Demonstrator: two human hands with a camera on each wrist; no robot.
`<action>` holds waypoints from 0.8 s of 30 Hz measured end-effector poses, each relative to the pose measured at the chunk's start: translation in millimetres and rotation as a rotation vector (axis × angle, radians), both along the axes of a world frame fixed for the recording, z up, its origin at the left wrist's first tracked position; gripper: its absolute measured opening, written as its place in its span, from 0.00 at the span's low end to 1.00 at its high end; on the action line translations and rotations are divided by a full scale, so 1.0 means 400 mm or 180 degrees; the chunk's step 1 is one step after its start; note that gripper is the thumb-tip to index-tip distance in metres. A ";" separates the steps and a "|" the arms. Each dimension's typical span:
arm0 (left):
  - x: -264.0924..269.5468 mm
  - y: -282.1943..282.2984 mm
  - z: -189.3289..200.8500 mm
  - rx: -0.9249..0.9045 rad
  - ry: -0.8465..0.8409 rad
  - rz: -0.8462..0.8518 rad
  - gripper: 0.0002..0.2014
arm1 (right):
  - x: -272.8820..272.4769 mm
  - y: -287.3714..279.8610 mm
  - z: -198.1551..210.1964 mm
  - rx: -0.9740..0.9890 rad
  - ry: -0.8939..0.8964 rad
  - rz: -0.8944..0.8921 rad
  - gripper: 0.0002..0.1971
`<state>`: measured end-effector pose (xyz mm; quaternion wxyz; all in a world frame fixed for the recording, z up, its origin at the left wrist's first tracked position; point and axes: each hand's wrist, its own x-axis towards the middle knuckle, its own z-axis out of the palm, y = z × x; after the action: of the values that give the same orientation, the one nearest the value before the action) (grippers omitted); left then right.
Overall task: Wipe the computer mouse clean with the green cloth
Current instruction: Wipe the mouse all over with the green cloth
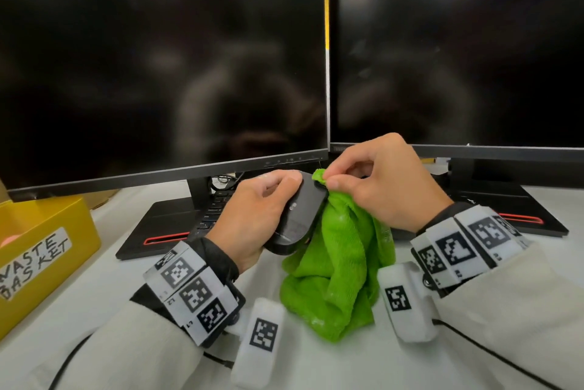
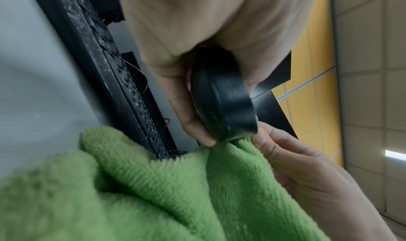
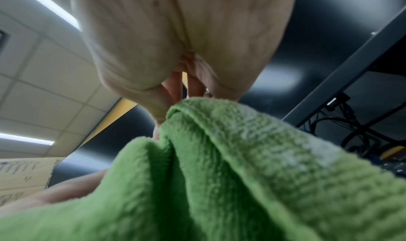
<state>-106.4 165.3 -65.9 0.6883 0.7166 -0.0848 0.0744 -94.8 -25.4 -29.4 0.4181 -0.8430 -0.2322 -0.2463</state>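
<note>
My left hand (image 1: 256, 209) grips a black computer mouse (image 1: 298, 219), lifted off the desk and tilted on its side. The left wrist view shows the mouse (image 2: 222, 99) edge-on between thumb and fingers. My right hand (image 1: 376, 181) pinches a fold of the green cloth (image 1: 341, 266) against the mouse's front end. The rest of the cloth hangs down in a bunch and reaches the white desk. In the right wrist view the cloth (image 3: 219, 175) fills the lower frame and hides the mouse.
Two dark monitors (image 1: 158, 57) (image 1: 458, 51) stand close behind the hands on black bases. A keyboard (image 1: 215, 203) lies under the left monitor. A yellow box labelled waste basket (image 1: 41, 250) sits at the left edge of the white desk (image 1: 347, 364).
</note>
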 end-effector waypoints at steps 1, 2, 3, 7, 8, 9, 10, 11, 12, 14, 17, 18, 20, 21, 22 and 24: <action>-0.001 0.001 -0.001 0.0001 -0.0039 -0.0038 0.11 | 0.003 -0.005 -0.001 0.0063 0.0029 0.0043 0.04; -0.002 0.001 -0.002 -0.0035 -0.0067 -0.0093 0.12 | 0.005 -0.007 -0.001 0.0163 0.0021 0.0056 0.04; -0.003 0.002 -0.004 -0.0080 -0.0086 -0.0169 0.15 | 0.006 -0.010 0.000 0.0295 -0.0014 0.0045 0.04; -0.010 0.010 -0.007 -0.0154 -0.0188 -0.0443 0.17 | 0.007 -0.016 0.014 0.0922 0.0002 -0.0012 0.04; -0.012 0.012 -0.008 -0.0147 -0.0223 -0.0443 0.15 | 0.005 -0.017 0.018 0.1048 0.0087 0.0015 0.04; -0.012 0.014 -0.008 -0.0118 -0.0274 -0.0430 0.16 | 0.002 -0.018 0.021 0.1171 0.0214 0.0066 0.03; -0.012 0.016 -0.007 -0.0063 -0.0346 -0.0393 0.18 | 0.001 -0.018 0.025 0.1287 0.0362 0.0124 0.02; -0.010 0.019 -0.007 0.0018 -0.0446 -0.0344 0.21 | 0.001 -0.020 0.027 0.1372 0.0502 0.0168 0.02; -0.011 0.019 -0.004 0.0099 -0.0549 -0.0310 0.22 | 0.000 -0.021 0.029 0.1409 0.0603 0.0200 0.03; -0.008 0.023 -0.002 0.0275 -0.0686 -0.0255 0.19 | -0.002 -0.019 0.030 0.1343 0.0678 0.0245 0.05; -0.008 0.028 0.002 0.0387 -0.0708 -0.0156 0.17 | -0.006 -0.011 0.028 0.1135 0.0638 0.0196 0.06; -0.008 0.029 0.002 0.0406 -0.0704 -0.0142 0.17 | -0.007 -0.010 0.027 0.1094 0.0589 0.0112 0.07; -0.009 0.028 0.003 0.0432 -0.0691 -0.0116 0.17 | -0.005 -0.012 0.027 0.1025 0.0395 -0.0180 0.08; -0.009 0.027 0.003 0.0436 -0.0695 -0.0099 0.17 | -0.002 -0.015 0.027 0.0957 0.0288 -0.0351 0.09; -0.008 0.026 0.002 0.0434 -0.0706 -0.0080 0.17 | -0.001 -0.016 0.026 0.0879 0.0224 -0.0490 0.08; -0.005 0.025 0.000 0.0430 -0.0735 -0.0026 0.17 | -0.003 -0.007 0.019 0.0752 0.0189 -0.0626 0.08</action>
<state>-108.4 175.2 -66.1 0.6244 0.7476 -0.1712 0.1478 -96.1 -28.0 -21.6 0.4949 -0.8135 -0.1055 -0.2866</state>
